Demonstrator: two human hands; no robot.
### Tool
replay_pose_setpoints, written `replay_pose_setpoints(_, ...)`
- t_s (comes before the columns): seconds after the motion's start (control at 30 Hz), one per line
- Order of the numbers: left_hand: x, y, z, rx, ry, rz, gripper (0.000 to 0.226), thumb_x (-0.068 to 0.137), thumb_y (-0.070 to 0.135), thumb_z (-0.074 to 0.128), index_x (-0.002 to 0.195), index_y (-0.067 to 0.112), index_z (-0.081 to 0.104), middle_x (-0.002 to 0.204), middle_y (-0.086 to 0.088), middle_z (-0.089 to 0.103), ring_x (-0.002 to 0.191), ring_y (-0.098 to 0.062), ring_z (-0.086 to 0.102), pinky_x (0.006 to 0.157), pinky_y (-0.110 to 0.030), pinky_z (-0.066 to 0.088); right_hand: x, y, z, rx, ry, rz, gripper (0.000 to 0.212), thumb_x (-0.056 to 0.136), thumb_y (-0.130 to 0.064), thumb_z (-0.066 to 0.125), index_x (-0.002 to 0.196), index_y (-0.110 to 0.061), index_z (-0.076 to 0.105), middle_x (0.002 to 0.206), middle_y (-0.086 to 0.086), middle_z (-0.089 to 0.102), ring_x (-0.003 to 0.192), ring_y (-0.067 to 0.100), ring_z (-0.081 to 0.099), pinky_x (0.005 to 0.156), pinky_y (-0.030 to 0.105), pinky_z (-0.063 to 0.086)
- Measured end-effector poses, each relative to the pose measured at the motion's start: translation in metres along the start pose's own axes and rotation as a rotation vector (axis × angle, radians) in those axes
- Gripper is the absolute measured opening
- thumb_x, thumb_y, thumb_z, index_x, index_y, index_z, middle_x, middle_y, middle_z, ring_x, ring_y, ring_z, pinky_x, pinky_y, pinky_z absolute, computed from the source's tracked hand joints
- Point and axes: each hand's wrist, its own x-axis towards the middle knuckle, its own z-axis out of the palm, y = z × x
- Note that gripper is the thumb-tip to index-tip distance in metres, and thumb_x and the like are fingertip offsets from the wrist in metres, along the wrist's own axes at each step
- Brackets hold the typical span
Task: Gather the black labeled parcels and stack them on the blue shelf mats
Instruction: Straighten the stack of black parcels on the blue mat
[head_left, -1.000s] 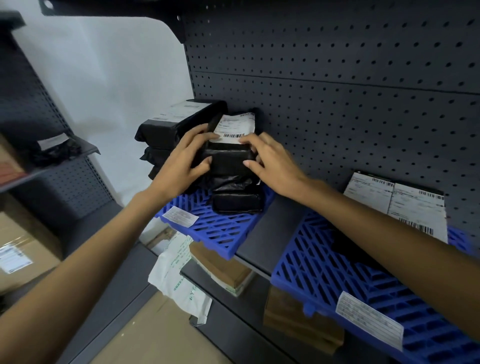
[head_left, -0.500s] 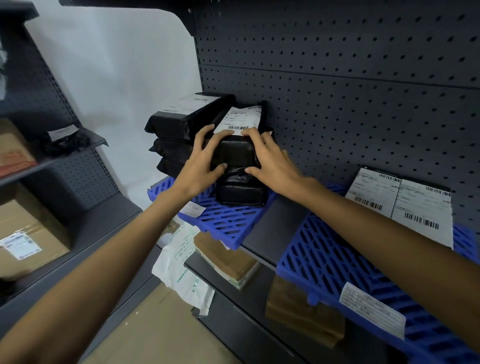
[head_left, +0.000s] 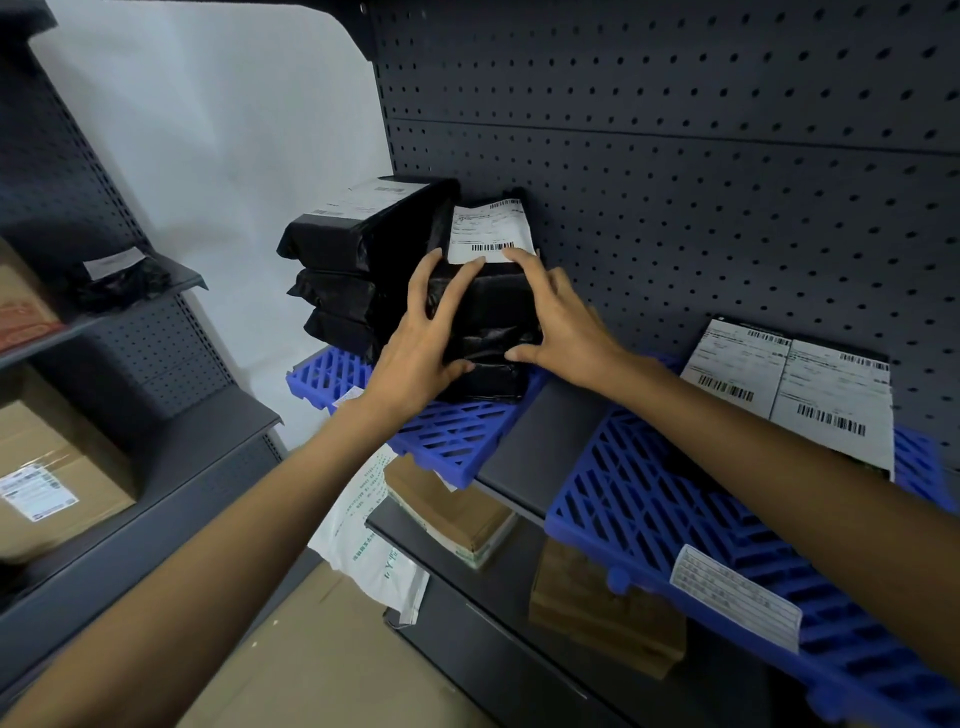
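Pressing parcel stack (head_left: 491, 312) on blue mat (head_left: 457, 434); left hand (head_left: 418, 338), right hand (head_left: 563, 325) grip released

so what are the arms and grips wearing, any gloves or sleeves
Nothing worn that shows. The left grip and right grip are bare hands: no gloves, rings or bands. The left forearm and right forearm are bare to the frame edge, no sleeve, watch or marking in view.
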Motion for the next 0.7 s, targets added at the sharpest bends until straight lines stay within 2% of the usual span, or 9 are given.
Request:
replay_pose_setpoints(0.1,-0.005,-0.002,0.008,-0.017,0.001,-0.007,0.138,0.059,0.0,0.09,0.155,0.047,0.002,0.163,0.002,-0.02,0.111,-0.034,0.061,0.075,-0.043,0.061,-0.003,-0.003,0.007,0.023,0.026,0.057,0.124,0.07,-0.018,0.087,0.151,-0.048,-0.002,0.139,0.007,0.038,0.111,0.03,0.056,0.097,0.049,0.045)
replay_pose_setpoints(0.17,-0.004,-0.005,0.011,-0.024,0.01,-0.001,0.14,0.058,-0.005,0.089,0.154,0.05,0.002,0.163,0.003,-0.022,0.097,-0.033,0.066,0.066,-0.039,0.061,-0.007,-0.005,0.013,0.038,0.06,0.078,0.13,0.07,-0.014,0.087,0.15,-0.05,-0.009,0.146,0.008,0.036,0.121,0.031,0.052,0.1,0.051,0.039)
replay_pose_setpoints(0.27,-0.002,-0.009,0.012,-0.019,0.017,0.008,0.14,0.057,-0.006,0.088,0.153,0.051,0.004,0.164,0.003,-0.017,0.08,-0.023,0.063,0.057,-0.023,0.053,-0.012,-0.007,0.021,0.06,0.103,0.096,0.137,0.068,-0.012,0.088,0.149,-0.05,-0.016,0.153,0.007,0.034,0.131,0.029,0.047,0.104,0.056,0.038)
replay_pose_setpoints(0.33,-0.001,-0.013,0.012,-0.015,0.009,0.024,0.139,0.056,-0.005,0.089,0.154,0.049,0.006,0.164,0.002,-0.015,0.079,-0.016,0.058,0.059,-0.017,0.046,-0.013,-0.01,0.023,0.074,0.113,0.104,0.137,0.067,-0.012,0.089,0.149,-0.048,-0.014,0.154,0.007,0.033,0.134,0.028,0.045,0.104,0.058,0.04)
replay_pose_setpoints(0.4,0.001,-0.018,0.011,-0.018,0.007,0.044,0.139,0.056,-0.003,0.09,0.154,0.049,0.007,0.164,0.001,-0.013,0.079,-0.016,0.058,0.061,-0.017,0.047,-0.012,-0.012,0.024,0.083,0.123,0.107,0.134,0.067,-0.011,0.089,0.152,-0.045,-0.009,0.154,0.007,0.034,0.133,0.028,0.046,0.102,0.057,0.044)
replay_pose_setpoints(0.53,0.003,-0.031,0.007,-0.028,0.011,0.076,0.136,0.056,-0.001,0.091,0.154,0.048,0.009,0.164,0.0,-0.011,0.087,-0.029,0.067,0.064,-0.027,0.055,-0.008,-0.024,0.031,0.068,0.153,0.136,0.129,0.068,-0.009,0.088,0.152,-0.043,-0.004,0.149,0.007,0.037,0.132,0.028,0.046,0.101,0.058,0.043)
replay_pose_setpoints(0.7,0.005,-0.052,-0.003,0.007,-0.029,0.096,0.132,0.059,0.006,0.092,0.153,0.047,0.008,0.164,-0.002,-0.011,0.076,-0.028,0.066,0.05,-0.024,0.047,-0.004,-0.041,0.05,0.055,0.22,0.186,0.126,0.069,-0.007,0.085,0.151,-0.045,-0.003,0.145,0.009,0.038,0.129,0.031,0.046,0.098,0.055,0.04)
